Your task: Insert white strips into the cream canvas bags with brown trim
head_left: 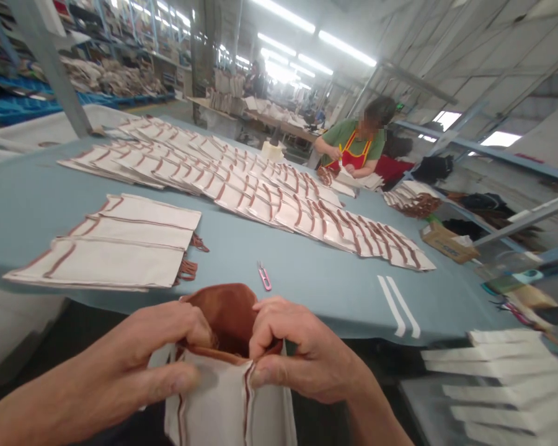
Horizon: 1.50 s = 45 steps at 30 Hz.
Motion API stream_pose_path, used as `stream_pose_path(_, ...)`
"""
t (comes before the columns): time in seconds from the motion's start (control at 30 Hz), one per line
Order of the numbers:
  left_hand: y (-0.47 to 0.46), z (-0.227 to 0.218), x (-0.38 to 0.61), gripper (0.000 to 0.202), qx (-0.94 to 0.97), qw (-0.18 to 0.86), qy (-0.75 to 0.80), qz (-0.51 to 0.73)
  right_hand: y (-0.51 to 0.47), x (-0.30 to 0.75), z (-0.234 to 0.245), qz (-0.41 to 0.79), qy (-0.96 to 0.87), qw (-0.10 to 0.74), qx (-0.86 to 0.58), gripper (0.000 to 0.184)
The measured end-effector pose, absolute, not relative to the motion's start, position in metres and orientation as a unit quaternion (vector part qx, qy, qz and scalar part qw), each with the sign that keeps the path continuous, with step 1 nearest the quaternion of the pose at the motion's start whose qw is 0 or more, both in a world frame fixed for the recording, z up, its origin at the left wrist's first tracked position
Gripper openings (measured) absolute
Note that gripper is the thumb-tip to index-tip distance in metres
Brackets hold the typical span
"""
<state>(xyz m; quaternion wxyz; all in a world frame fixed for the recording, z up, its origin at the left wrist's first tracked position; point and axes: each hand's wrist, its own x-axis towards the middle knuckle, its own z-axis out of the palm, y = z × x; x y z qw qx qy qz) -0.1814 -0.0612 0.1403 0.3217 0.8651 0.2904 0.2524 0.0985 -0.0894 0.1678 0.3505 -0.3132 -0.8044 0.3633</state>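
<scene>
Close in front of me, below the table edge, is a cream fabric bag (218,393) with brown seams and a brown inside. Its mouth faces up and stands open. My left hand (153,356) grips the left part of the rim, fingers inside and thumb outside. On the right, my right hand (297,350) pinches the rim by a brown-trimmed seam. Pink thread snips (264,277) lie on the table just beyond the bag. To the left rests a small stack of cream pieces (121,241) with brown trim and brown strips sticking out.
Long overlapping rows of cream pieces (242,179) run across the blue-green table (242,248). Two white strips (397,306) lie at its right edge. More cream pieces (516,384) sit lower right. A person in a green shirt (353,148) works across the table. A cardboard box (449,243) stands right.
</scene>
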Motion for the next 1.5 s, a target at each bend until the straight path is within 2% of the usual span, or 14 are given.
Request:
stream_pose_path(0.1, -0.059, 0.158, -0.171, 0.033, 0.861, 0.394, 0.239, 0.216, -0.086, 0.093, 0.172, 0.368, -0.808, 0.335, -0.316, 0.049)
stream_pose_path(0.27, -0.063, 0.167, -0.161, 0.025, 0.853, 0.409, 0.265, 0.187, -0.083, 0.093, 0.17, 0.448, -0.753, 0.344, -0.336, 0.047)
stream_pose_path(0.47, -0.06, 0.162, -0.154, 0.028, 0.852, 0.399, 0.287, 0.182, -0.077, 0.087, 0.151, 0.567, -0.675, 0.303, -0.361, 0.052)
stream_pose_path(0.67, -0.069, 0.16, -0.157, 0.03, 0.865, 0.351, 0.309, 0.183, -0.073, 0.084, 0.135, 0.591, -0.661, 0.286, -0.364, 0.055)
stream_pose_path(0.8, -0.07, 0.158, -0.153, 0.038, 0.857, 0.363, 0.317, 0.183, -0.078, 0.088, 0.133, 0.542, -0.691, 0.309, -0.365, 0.047)
stream_pose_path(1.0, -0.068, 0.149, -0.15, 0.043, 0.833, 0.416, 0.325, 0.166, -0.093, 0.084, 0.135, 0.333, -0.782, 0.352, -0.391, 0.041)
stream_pose_path(1.17, -0.067, 0.145, -0.148, 0.042, 0.798, 0.48, 0.321, 0.173, -0.092, 0.083, 0.137, 0.351, -0.77, 0.382, -0.372, 0.025)
stream_pose_path(1.33, -0.065, 0.138, -0.149, 0.043, 0.758, 0.532, 0.338, 0.17, -0.086, 0.087, 0.13, 0.403, -0.768, 0.366, -0.339, 0.025)
stream_pose_path(1.5, -0.065, 0.135, -0.151, 0.044, 0.697, 0.605, 0.35, 0.157, -0.086, 0.086, 0.129, 0.388, -0.768, 0.393, -0.323, 0.025)
